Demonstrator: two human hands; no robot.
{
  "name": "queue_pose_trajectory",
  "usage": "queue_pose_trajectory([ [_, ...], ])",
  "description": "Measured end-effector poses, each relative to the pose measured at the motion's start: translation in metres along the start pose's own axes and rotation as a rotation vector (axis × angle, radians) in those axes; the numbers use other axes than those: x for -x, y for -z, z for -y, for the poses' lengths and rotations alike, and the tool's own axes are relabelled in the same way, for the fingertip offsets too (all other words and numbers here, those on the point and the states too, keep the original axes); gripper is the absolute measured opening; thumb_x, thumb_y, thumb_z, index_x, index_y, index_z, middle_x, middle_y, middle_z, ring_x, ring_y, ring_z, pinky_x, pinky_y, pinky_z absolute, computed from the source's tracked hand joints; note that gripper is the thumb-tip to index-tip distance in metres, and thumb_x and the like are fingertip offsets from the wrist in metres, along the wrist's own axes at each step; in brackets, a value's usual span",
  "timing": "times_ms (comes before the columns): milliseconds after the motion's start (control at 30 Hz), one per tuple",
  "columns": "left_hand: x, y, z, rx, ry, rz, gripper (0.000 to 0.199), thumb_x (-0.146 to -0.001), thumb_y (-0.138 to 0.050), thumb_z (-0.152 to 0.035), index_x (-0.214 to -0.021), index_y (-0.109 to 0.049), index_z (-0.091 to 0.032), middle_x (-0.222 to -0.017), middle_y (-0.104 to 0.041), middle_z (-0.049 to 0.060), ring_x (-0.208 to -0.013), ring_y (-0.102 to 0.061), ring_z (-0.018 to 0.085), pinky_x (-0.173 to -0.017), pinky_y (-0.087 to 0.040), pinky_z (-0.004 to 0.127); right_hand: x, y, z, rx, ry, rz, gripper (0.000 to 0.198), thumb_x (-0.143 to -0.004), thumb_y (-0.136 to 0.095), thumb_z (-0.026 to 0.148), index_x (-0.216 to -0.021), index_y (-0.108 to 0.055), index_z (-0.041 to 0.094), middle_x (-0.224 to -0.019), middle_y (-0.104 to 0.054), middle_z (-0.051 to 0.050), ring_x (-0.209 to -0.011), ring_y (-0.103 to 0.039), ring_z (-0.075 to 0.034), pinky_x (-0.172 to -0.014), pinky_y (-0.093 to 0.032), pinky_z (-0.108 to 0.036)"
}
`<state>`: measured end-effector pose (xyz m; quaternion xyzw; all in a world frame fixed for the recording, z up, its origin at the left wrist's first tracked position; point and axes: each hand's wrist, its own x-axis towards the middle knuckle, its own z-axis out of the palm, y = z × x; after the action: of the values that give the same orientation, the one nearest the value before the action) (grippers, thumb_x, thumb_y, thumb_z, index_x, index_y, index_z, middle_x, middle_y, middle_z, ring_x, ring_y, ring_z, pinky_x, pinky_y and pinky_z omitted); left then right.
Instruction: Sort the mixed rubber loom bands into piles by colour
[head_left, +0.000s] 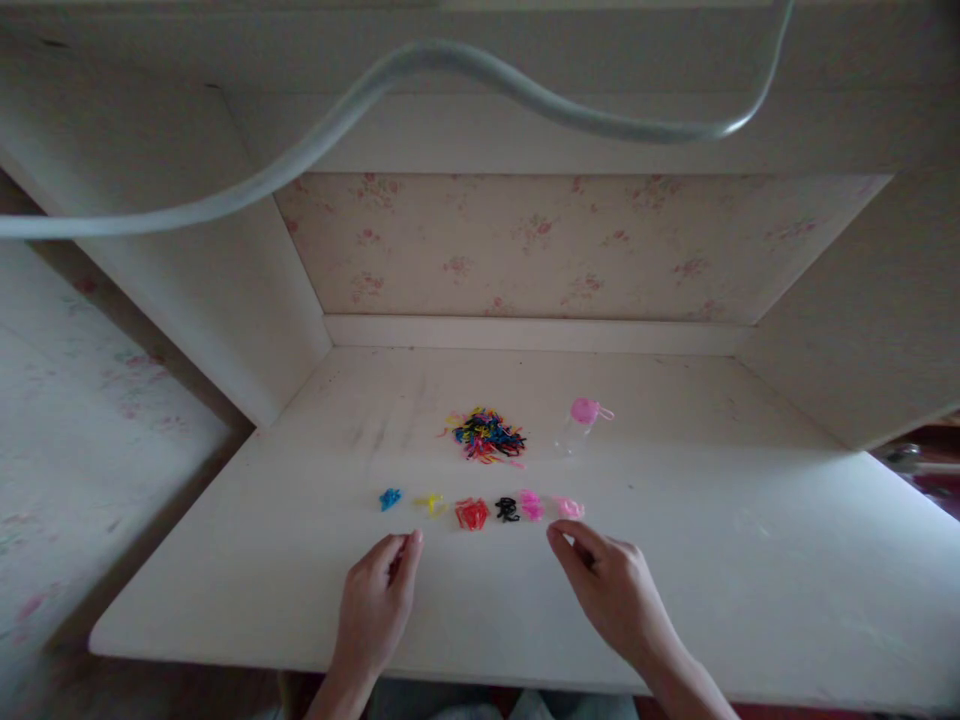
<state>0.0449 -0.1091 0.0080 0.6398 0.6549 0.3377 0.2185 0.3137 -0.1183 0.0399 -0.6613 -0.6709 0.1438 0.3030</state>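
A row of small elastic-band piles lies across the white desk: blue [390, 498], yellow [432, 504], red [472, 514], black [507, 510], bright pink [531, 505] and light pink [569, 508]. Behind the row is a larger mixed heap of bands [487, 436]. My left hand [381, 590] is closed, thumb against the curled fingers, in front of the blue and yellow piles. In a pinch, my right hand [609, 580] has its fingertips just in front of the light pink pile. Anything between either hand's fingertips is too small to make out.
A clear little bottle with a pink lid [585, 411] is right of the mixed heap. Side panels [847, 300] and a floral back wall [536, 245] enclose the desk [712, 560]. A white cable [450, 60] hangs across the top of view.
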Motion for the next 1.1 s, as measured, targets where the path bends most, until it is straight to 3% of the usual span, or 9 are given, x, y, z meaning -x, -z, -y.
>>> queue_pose_trajectory([
  [133,0.000,0.000,0.003,0.045,-0.003,0.004,0.038,-0.091,-0.042,-0.043,-0.065,-0.056,-0.018,-0.053,-0.052,-0.003,-0.048,-0.046,0.009,-0.050,-0.035,0.018,-0.051,0.006,0.008,0.217,0.012,0.092,0.028,-0.089,-0.045,0.036,-0.087,-0.072,0.028,-0.060,-0.066,0.002,-0.051,-0.057,-0.010,-0.049,-0.034,-0.019],
  [333,0.001,-0.001,0.005,0.042,-0.034,0.013,0.038,-0.091,-0.043,-0.041,-0.064,-0.055,-0.018,-0.054,-0.052,-0.002,-0.050,-0.047,0.009,-0.052,-0.035,0.018,-0.098,-0.015,0.008,0.470,-0.064,0.194,0.029,-0.088,-0.045,0.032,-0.104,-0.069,0.034,-0.083,-0.071,-0.005,-0.067,-0.065,-0.018,-0.054,-0.033,-0.023],
  [600,-0.001,0.003,0.000,0.034,-0.025,0.040,0.037,-0.092,-0.041,-0.040,-0.066,-0.055,-0.019,-0.058,-0.056,-0.001,-0.053,-0.050,0.010,-0.054,-0.035,0.019,-0.107,-0.038,0.030,0.495,-0.005,0.245,0.034,-0.092,-0.038,0.040,-0.097,-0.071,0.033,-0.082,-0.071,-0.005,-0.070,-0.064,-0.018,-0.056,-0.036,-0.024],
  [767,-0.002,0.002,0.001,0.026,-0.039,0.034,0.037,-0.092,-0.041,-0.039,-0.065,-0.055,-0.018,-0.057,-0.056,-0.001,-0.053,-0.050,0.010,-0.054,-0.034,0.019,-0.114,-0.052,0.043,0.534,0.013,0.259,0.034,-0.092,-0.038,0.043,-0.108,-0.066,0.034,-0.086,-0.070,-0.007,-0.075,-0.065,-0.021,-0.060,-0.039,-0.027],
  [1100,-0.002,0.000,0.006,0.021,-0.057,0.018,0.037,-0.092,-0.041,-0.038,-0.064,-0.054,-0.017,-0.057,-0.054,-0.001,-0.053,-0.048,0.010,-0.054,-0.033,0.019,-0.124,-0.060,0.038,0.592,-0.018,0.326,0.033,-0.091,-0.036,0.037,-0.099,-0.068,0.033,-0.089,-0.069,-0.005,-0.080,-0.065,-0.022,-0.064,-0.042,-0.028],
])
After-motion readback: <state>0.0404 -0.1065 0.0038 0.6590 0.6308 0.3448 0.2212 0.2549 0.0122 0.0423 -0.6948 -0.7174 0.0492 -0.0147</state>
